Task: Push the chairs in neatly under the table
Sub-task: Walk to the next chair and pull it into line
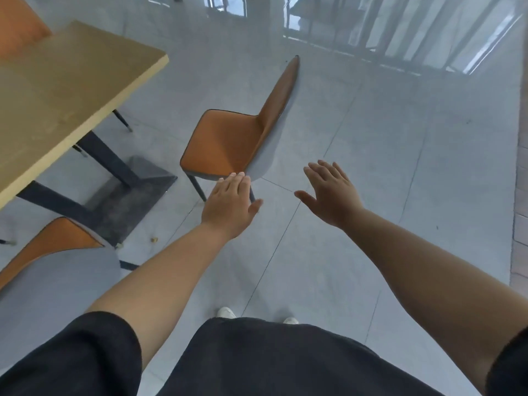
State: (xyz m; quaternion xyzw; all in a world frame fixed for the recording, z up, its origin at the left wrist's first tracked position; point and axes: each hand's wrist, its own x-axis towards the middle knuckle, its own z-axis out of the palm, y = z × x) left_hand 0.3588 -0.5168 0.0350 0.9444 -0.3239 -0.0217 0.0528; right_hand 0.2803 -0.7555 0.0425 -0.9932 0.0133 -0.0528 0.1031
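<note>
Both hands are extended forward with fingers spread and flat, grasping nothing. Left hand point(228, 205): palm down, its fingertips overlapping the near edge of the pulled-out chair point(228, 141); actual contact cannot be confirmed. Right hand point(328, 192): open, above bare floor point(400, 167), apart from that chair.

Chairs visible: three, all orange with grey shells. Chair one stands clear of the table point(57, 90), to the right of its corner, seat facing the table, backrest away from it. Chair two point(54, 258) sits at lower left, just beside the table base, cut off by the frame edge. Chair three point(17, 21) shows only as an orange backrest beyond the tabletop at upper left.

Tables: one, wooden top, dark pedestal on a grey base plate point(134, 190); its far portion is out of frame.

Two thin dark chair legs appear under the tabletop. Two white shoe tips point(227, 312) protrude below the dark clothing. Small debris point(154, 239) lies near the base plate.
</note>
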